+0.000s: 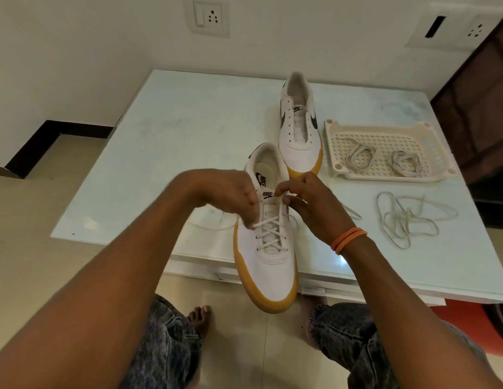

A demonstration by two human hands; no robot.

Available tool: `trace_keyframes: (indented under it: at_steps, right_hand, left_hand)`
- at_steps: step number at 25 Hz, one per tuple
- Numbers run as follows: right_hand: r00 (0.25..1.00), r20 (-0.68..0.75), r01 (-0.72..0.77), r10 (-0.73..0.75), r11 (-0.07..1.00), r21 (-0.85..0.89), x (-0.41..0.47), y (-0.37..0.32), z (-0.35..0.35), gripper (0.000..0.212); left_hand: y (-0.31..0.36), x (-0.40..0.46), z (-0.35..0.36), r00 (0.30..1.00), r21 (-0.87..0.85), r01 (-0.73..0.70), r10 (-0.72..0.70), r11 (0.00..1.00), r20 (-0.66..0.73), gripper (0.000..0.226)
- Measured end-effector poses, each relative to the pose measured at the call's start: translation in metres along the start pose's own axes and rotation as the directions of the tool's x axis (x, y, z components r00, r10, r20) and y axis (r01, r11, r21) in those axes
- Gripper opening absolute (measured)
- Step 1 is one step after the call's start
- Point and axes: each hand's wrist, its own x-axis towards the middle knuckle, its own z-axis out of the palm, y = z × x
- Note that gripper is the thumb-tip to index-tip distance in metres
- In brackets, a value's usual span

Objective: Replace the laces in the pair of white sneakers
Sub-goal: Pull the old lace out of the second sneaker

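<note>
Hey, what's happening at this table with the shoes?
A person is lacing the near sneaker, which hangs partly over the table edge. Both the left hand and the right hand pinch its lace near the top eyelets. The far sneaker has no lace. Two bundled laces sit in the tray; a loose lace lies beside it.

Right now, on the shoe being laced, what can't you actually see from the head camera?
- The top eyelets of the near sneaker: covered by the left hand and right hand.
- Both lace ends: lost inside the fingers.
- The sneaker's outer sides and sole: turned away from the camera.
- Whether the loose lace on the table is old or new: nothing tells.
- Bundles in the tray: too small to count the laces.
</note>
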Motion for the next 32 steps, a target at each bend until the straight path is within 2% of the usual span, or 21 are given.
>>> trace_keyframes:
  at_steps: [2,6,9,13,19,23,25,29,30,32]
  right_hand:
    - [1.000,0.017,-0.011,0.010,0.997,0.071,0.001,-0.001,-0.001,0.020]
    - [1.000,0.013,-0.027,0.026,0.994,0.101,0.002,-0.004,0.003,0.023]
    - [0.999,0.015,-0.034,0.033,0.990,0.140,0.003,-0.001,0.001,0.026]
    - [0.999,0.022,-0.035,0.032,0.986,0.162,0.002,0.003,-0.002,0.023]
    - [0.999,0.022,-0.040,0.036,0.983,0.181,0.003,0.001,-0.001,0.023]
    - [0.999,0.024,-0.048,0.044,0.982,0.185,0.002,0.004,-0.004,0.020]
    - [0.998,0.038,-0.053,0.046,0.978,0.200,0.002,0.004,-0.005,0.019]
    - [0.997,0.046,-0.064,0.055,0.971,0.231,0.002,0.004,-0.006,0.020]
    - [0.997,0.048,-0.066,0.056,0.971,0.230,0.003,0.003,-0.006,0.020]
    - [0.997,0.056,-0.069,0.057,0.972,0.225,0.003,0.001,-0.006,0.020]
  left_hand:
    - [-0.007,-0.005,-0.003,1.000,-0.011,0.021,-0.021,1.000,0.022,0.012]
    - [0.010,0.018,0.015,0.968,0.035,0.041,-0.031,0.999,-0.251,0.034]
    - [0.020,0.033,0.029,0.947,0.069,0.079,-0.053,0.995,-0.318,0.027]
    - [0.016,0.025,0.019,0.940,-0.061,0.111,-0.125,0.992,-0.319,0.020]
    - [0.024,0.031,0.040,0.962,0.082,0.118,-0.094,0.990,-0.255,0.030]
    - [0.022,0.018,0.013,0.954,-0.166,0.141,-0.179,0.976,-0.241,0.027]
    - [0.005,0.003,-0.010,0.940,-0.235,0.204,-0.257,0.950,-0.223,0.025]
    - [-0.038,-0.017,-0.030,0.898,-0.093,0.395,-0.406,0.914,-0.171,0.034]
    - [-0.038,-0.017,-0.027,0.906,-0.078,0.365,-0.373,0.928,-0.197,0.033]
    - [-0.026,-0.004,-0.016,0.917,-0.031,0.180,-0.179,0.983,-0.357,0.030]
